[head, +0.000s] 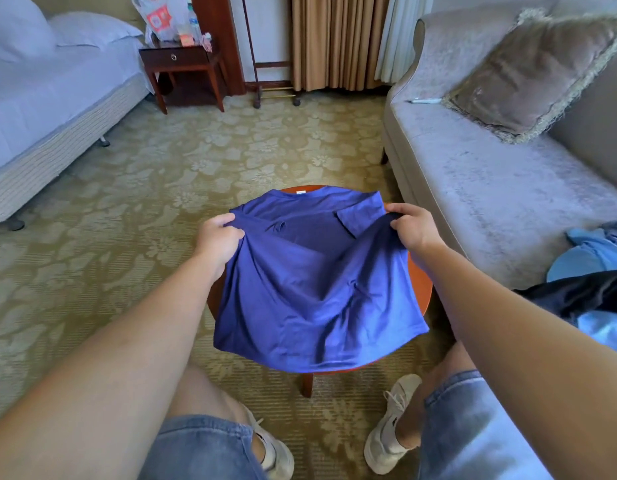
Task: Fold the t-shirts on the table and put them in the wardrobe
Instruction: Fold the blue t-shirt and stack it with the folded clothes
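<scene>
The blue t-shirt lies over the round table between my left hand and right hand, each pinching a side edge.

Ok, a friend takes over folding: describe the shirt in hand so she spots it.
Find the grey sofa on the right; before it stands a round wooden table. The t-shirt is draped over it, left hand and right hand gripping its sides. It is violet-blue, unlike the pale blue and dark clothes on the sofa.

grey sofa with fringed cushion, bed at left, dark wooden nightstand, beige curtains, floral carpet
</scene>
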The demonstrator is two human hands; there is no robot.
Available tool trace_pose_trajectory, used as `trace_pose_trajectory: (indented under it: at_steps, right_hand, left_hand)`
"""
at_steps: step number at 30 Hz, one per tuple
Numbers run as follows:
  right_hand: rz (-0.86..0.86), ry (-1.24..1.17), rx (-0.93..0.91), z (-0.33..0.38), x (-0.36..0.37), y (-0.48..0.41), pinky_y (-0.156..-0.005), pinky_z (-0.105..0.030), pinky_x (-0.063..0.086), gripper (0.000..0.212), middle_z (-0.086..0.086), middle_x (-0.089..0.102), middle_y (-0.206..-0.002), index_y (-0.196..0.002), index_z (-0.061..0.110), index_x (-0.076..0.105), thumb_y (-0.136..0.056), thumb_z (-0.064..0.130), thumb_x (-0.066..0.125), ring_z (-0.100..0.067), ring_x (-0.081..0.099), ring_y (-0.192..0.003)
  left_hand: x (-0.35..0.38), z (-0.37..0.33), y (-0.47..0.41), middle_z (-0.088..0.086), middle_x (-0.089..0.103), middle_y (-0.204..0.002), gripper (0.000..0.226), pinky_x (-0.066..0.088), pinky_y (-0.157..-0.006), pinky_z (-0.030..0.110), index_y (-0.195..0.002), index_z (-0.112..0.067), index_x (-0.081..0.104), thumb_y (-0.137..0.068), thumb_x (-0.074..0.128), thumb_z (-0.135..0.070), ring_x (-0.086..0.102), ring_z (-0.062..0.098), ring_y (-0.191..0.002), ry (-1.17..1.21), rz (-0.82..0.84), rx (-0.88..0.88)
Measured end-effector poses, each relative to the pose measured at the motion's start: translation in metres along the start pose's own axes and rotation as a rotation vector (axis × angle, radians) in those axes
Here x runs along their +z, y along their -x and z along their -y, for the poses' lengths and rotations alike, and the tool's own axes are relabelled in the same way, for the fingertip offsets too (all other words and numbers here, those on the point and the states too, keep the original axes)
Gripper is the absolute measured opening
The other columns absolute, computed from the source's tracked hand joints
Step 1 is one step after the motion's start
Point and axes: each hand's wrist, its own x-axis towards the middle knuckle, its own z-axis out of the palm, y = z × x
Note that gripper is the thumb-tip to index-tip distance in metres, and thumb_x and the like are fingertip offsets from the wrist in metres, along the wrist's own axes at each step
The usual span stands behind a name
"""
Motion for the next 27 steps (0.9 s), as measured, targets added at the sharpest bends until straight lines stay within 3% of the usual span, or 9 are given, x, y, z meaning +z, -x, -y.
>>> trace_pose_trajectory:
  at_steps: [3,5,7,10,12,16,20,24,27]
  right_hand:
    - [0.013,0.027,0.009,0.0,0.003,-0.017,-0.096,-0.022,0.042,0.053,-0.007,0.061,-0.124,-0.124,0.009,0.063,-0.083,-0.014,0.039,-0.018,0.055,-0.114]
    - [0.058,0.05,0.021,-0.005,0.005,-0.022,-0.083,-0.017,0.044,0.055,0.0,0.062,-0.106,-0.13,0.012,0.056,-0.085,-0.014,0.038,-0.016,0.056,-0.099]
    - [0.073,0.178,0.008,-0.018,0.007,-0.025,-0.07,-0.021,0.043,0.058,0.004,0.06,-0.094,-0.138,0.016,0.046,-0.086,-0.008,0.039,-0.018,0.054,-0.085]
    - [0.075,0.487,0.098,-0.05,0.004,-0.029,-0.089,-0.034,0.046,0.062,-0.011,0.059,-0.127,-0.144,0.012,0.038,-0.082,0.007,0.045,-0.032,0.058,-0.107]
    - [0.072,0.678,0.178,-0.067,0.0,-0.027,-0.101,-0.04,0.042,0.059,-0.021,0.051,-0.136,-0.14,0.006,0.039,-0.083,0.009,0.05,-0.038,0.05,-0.123]
    - [0.056,0.84,0.192,-0.08,-0.004,-0.01,-0.103,-0.042,0.037,0.053,-0.023,0.043,-0.136,-0.136,0.006,0.043,-0.085,0.016,0.054,-0.043,0.042,-0.126]
    - [0.123,0.901,0.253,-0.076,-0.004,0.012,-0.098,-0.041,0.042,0.059,-0.02,0.041,-0.139,-0.14,0.007,0.038,-0.087,0.021,0.058,-0.041,0.048,-0.123]
    - [0.179,0.903,0.325,-0.075,-0.009,0.036,-0.075,-0.031,0.043,0.037,-0.017,0.06,-0.119,-0.12,0.003,0.052,-0.085,0.014,0.059,-0.035,0.06,-0.105]
    - [0.124,0.799,0.345,-0.077,-0.018,0.049,-0.066,-0.029,0.041,0.013,-0.015,0.061,-0.097,-0.095,0.003,0.055,-0.084,0.011,0.057,-0.032,0.057,-0.081]
  left_hand:
    - [0.009,0.004,-0.019,0.007,0.043,-0.148,0.06,0.036,-0.109,0.03,-0.147,-0.015,0.04,-0.092,0.056,0.002,0.045,0.022,-0.132,-0.023,0.002,0.0]
    - [0.014,0.014,-0.033,0.006,0.035,-0.154,0.076,0.036,-0.112,0.037,-0.154,-0.021,0.023,-0.091,0.058,0.002,0.042,0.022,-0.135,-0.04,0.039,-0.013]
    - [0.018,0.028,-0.042,0.002,0.033,-0.155,0.088,0.038,-0.111,0.04,-0.156,-0.026,0.011,-0.089,0.062,-0.001,0.042,0.021,-0.135,-0.13,0.097,-0.02]
    - [0.016,0.059,-0.047,0.003,0.035,-0.153,0.093,0.038,-0.11,0.041,-0.156,-0.028,0.009,-0.085,0.067,-0.012,0.041,0.027,-0.135,-0.444,0.123,-0.018]
    - [0.012,0.078,-0.045,0.01,0.029,-0.155,0.092,0.034,-0.112,0.041,-0.156,-0.023,0.009,-0.085,0.068,-0.023,0.033,0.033,-0.14,-0.641,0.11,-0.056]
    - [0.006,0.089,-0.033,0.015,0.02,-0.156,0.089,0.03,-0.113,0.046,-0.156,-0.021,0.011,-0.089,0.066,-0.041,0.024,0.037,-0.142,-0.849,0.077,-0.123]
    - [-0.003,0.087,-0.018,0.015,0.027,-0.155,0.086,0.038,-0.107,0.044,-0.153,-0.014,0.015,-0.089,0.065,-0.043,0.037,0.038,-0.136,-0.815,0.116,-0.19]
    - [-0.011,0.087,0.004,0.015,0.04,-0.149,0.077,0.04,-0.102,0.039,-0.146,-0.003,0.028,-0.089,0.067,-0.035,0.044,0.036,-0.132,-0.811,0.162,-0.236]
    - [-0.017,0.085,0.018,0.014,0.036,-0.151,0.075,0.038,-0.103,0.038,-0.149,-0.004,0.024,-0.088,0.065,-0.02,0.041,0.035,-0.133,-0.777,0.138,-0.249]
